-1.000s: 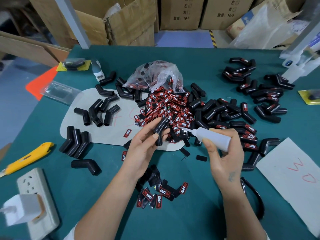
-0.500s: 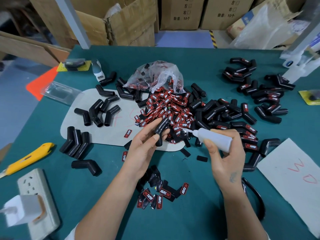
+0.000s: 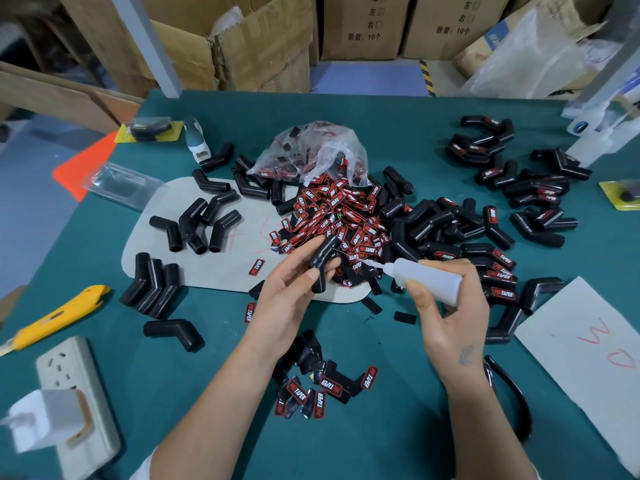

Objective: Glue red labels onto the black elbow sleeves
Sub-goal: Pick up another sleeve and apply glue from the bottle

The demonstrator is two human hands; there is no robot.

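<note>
The left hand [image 3: 289, 299] is pinching a black sleeve [image 3: 322, 263] between thumb and fingers, holding it just above the near edge of the label pile [image 3: 332, 220] at the middle of the table [image 3: 381, 445]. The right hand [image 3: 450, 317] is gripping a white glue bottle [image 3: 427, 278], its fingers curled around it. The thin nozzle is pointing left at the sleeve, close to it. More sleeves are lying to the left and the right of the pile.

Bright even overhead light, soft shadows; wide-angle edge warping, corners blurred.
</note>
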